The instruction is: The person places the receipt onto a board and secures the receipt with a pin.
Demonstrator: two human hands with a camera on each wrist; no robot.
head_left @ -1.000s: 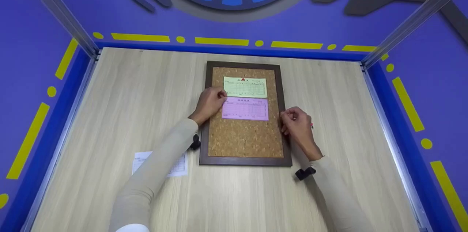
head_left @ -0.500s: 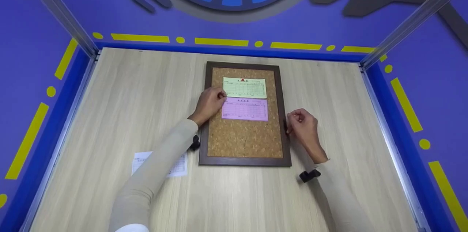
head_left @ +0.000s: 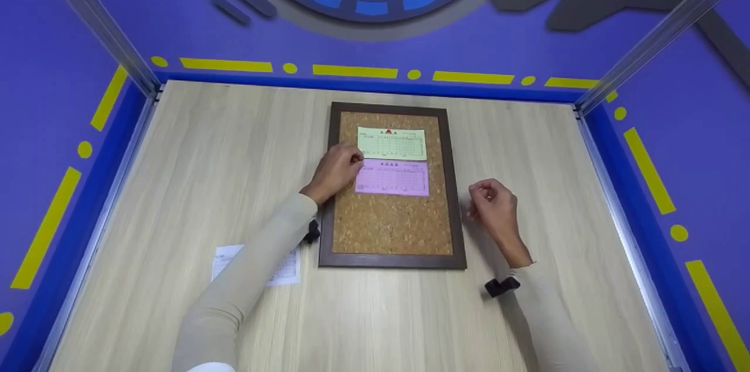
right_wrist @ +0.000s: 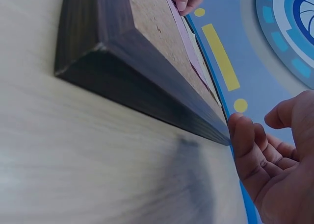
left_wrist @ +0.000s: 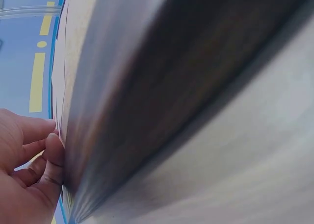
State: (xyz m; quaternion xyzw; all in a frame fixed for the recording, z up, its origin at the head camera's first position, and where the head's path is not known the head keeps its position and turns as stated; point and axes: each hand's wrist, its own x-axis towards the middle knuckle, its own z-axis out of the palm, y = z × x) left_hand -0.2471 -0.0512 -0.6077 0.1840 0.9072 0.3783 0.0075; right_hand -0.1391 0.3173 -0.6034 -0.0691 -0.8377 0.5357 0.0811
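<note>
A framed corkboard (head_left: 392,225) lies on the table with a dark brown frame. On it is a pale green form slip (head_left: 391,144) with a red pushpin (head_left: 388,131) at its top middle. Directly below sits a purple form slip (head_left: 392,178). My left hand (head_left: 337,170) pinches the purple slip at its upper left corner; in the left wrist view the fingertips (left_wrist: 55,143) meet at the paper's edge. To the right of the frame, my right hand (head_left: 495,208) hovers with loosely curled fingers; in the right wrist view its thumb stands apart from the fingers (right_wrist: 243,136), nothing visible between them.
A white form slip (head_left: 287,269) lies at the front left, partly under the left forearm. Blue walls (head_left: 375,44) with yellow marks enclose the wooden table (head_left: 375,319) at the back and both sides.
My right hand has drawn away from the board's right edge, rightward and slightly toward me. A small red spot beside it a second ago no longer shows. The left hand holds still.
</note>
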